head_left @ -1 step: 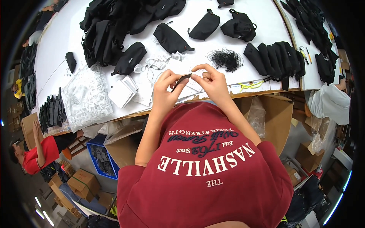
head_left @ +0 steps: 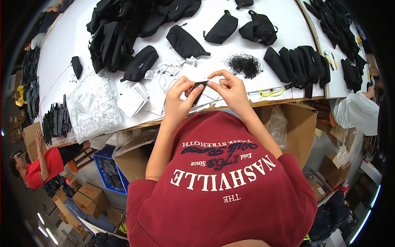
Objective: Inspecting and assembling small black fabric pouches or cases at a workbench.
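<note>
Just above the table's near edge, my left hand is closed on a small flat black tag-like piece, thumb over its face. My right hand pinches at the upper right corner of that piece, index finger arched. Whether a thin cord is between my right fingertips is too small to tell. Beyond my hands lie loose white labels with thin strings, and a tangled heap of black string loops. White cards are stacked left of my left hand.
Black zip pouches lie across the white table, with a large black pile at far left. A row of pouches stands at right. A clear bag of labels sits left; cardboard boxes stand below the edge.
The black tag-like piece has turned, so more of its flat face shows. My left thumb and right fingertips have shifted slightly; the things on the table stay put.
</note>
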The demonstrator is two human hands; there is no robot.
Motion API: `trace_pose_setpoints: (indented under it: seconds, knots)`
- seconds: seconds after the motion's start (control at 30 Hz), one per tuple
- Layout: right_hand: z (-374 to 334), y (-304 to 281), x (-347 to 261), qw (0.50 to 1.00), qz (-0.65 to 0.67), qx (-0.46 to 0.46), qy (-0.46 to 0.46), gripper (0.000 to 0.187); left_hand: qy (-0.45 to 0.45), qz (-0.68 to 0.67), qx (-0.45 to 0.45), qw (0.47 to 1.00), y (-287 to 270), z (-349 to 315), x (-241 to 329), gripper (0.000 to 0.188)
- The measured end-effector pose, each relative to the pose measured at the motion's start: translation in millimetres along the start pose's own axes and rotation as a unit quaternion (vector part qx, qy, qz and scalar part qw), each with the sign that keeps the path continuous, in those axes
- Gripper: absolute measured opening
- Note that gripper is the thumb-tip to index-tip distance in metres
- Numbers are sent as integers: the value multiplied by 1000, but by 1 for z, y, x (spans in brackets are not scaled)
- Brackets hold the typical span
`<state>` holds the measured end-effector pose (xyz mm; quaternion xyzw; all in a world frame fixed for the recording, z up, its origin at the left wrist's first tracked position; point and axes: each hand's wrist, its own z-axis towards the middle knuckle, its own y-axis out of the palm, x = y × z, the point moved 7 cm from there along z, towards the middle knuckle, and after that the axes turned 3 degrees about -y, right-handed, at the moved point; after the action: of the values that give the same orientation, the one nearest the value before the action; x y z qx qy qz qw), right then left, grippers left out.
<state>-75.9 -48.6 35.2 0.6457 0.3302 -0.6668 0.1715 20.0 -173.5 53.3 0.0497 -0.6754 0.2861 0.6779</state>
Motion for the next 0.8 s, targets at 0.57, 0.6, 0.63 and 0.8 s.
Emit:
trace_pose_setpoints:
  seconds: [0.57,0.6,0.63,0.8]
  knots:
    - [17,-17,54,976,131,-117,126,15,-152,-298,-144,931,66,54,-50,14]
    - [21,-23,54,975,121,-131,134,14,-145,-298,-151,931,71,65,-56,14]
    - [22,-28,54,975,117,-133,135,14,-155,-326,-153,920,79,78,-69,15]
    - [35,-42,52,971,147,-125,139,14,14,284,64,957,83,114,-137,16]
